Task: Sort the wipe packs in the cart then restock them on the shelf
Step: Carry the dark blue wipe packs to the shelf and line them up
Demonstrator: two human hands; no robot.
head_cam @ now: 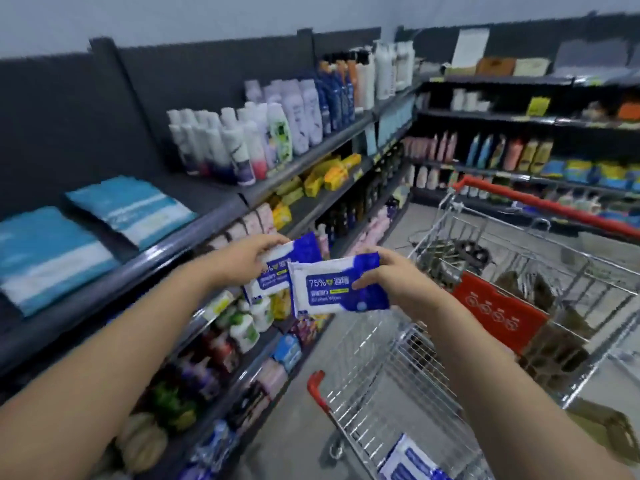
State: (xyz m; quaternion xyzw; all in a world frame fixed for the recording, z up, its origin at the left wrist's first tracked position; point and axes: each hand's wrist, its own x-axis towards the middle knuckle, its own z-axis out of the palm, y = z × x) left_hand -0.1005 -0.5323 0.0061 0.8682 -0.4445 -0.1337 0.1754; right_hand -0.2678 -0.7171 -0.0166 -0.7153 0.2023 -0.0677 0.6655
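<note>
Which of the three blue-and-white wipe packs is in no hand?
The loose pack lying in the cart at the bottom edge. The left hand grips the rear pack, the right hand the front pack.

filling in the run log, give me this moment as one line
phase: restocking | left hand: grips rear wipe pack | right hand: grips front wipe pack, overlapping it | shopping cart: spare wipe pack inside

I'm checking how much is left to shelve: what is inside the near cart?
One blue-and-white wipe pack lies low in the cart. The right forearm and the picture's edge hide the rest of the basket, so more packs may be there.
</note>
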